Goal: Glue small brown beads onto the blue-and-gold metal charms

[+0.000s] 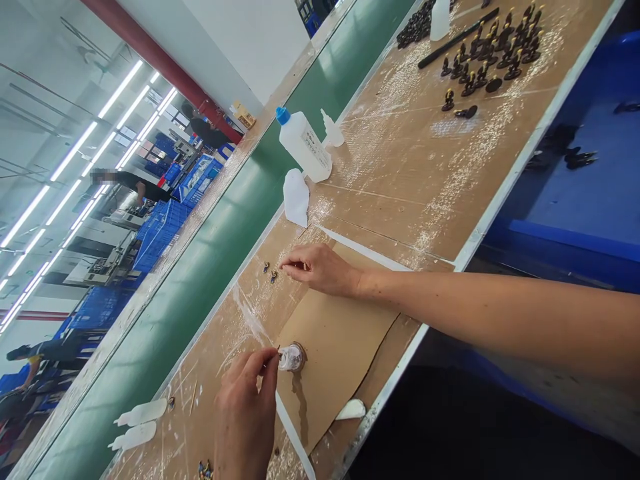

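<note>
My left hand (247, 407) is closed in a pinch, its fingertips at the edge of a small round pot (295, 358) with whitish, clear-looking contents. Whatever sits between those fingertips is too small to make out. My right hand (320, 268) is also pinched, held over the table beyond the brown sheet (345, 333). What it holds, if anything, is hidden. Just past its fingertips are two tiny painted figures (273, 277). A dark wet-looking streak (300, 403) runs along the sheet from the pot.
A large white bottle (307, 147) with a blue cap and a small nozzle bottle (333, 130) stand further along. Many dark figures on round bases (483, 77) crowd the far end. Two white squeeze bottles (140, 423) lie at lower left. A blue bin (575, 200) is below the table edge.
</note>
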`<control>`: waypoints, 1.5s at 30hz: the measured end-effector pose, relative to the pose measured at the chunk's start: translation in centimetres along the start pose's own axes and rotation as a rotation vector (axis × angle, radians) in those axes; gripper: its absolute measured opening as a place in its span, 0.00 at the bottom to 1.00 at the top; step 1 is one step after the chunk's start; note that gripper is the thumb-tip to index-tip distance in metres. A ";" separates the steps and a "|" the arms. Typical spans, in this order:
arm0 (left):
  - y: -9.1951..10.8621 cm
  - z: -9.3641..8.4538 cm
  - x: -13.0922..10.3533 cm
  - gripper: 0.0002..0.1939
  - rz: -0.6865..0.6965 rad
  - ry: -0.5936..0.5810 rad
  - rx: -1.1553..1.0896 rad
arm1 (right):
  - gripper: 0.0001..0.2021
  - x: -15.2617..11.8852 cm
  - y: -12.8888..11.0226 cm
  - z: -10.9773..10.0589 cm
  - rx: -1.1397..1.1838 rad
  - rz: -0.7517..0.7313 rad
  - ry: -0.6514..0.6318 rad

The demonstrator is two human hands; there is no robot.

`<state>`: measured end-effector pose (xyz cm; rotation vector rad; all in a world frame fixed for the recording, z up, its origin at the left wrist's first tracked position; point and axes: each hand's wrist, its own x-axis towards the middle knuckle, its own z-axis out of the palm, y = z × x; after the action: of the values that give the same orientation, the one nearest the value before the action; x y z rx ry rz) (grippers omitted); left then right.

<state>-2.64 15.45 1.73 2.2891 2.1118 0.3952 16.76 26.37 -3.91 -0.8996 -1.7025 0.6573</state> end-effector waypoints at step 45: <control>-5.4 2.4 -12.4 0.21 -0.993 0.181 -0.398 | 0.09 -0.8 -1.2 -0.1 0.052 0.014 0.035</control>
<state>-8.28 4.18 -3.76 0.8536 2.5903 0.8586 16.72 25.03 -3.37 -0.8819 -1.6425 0.6885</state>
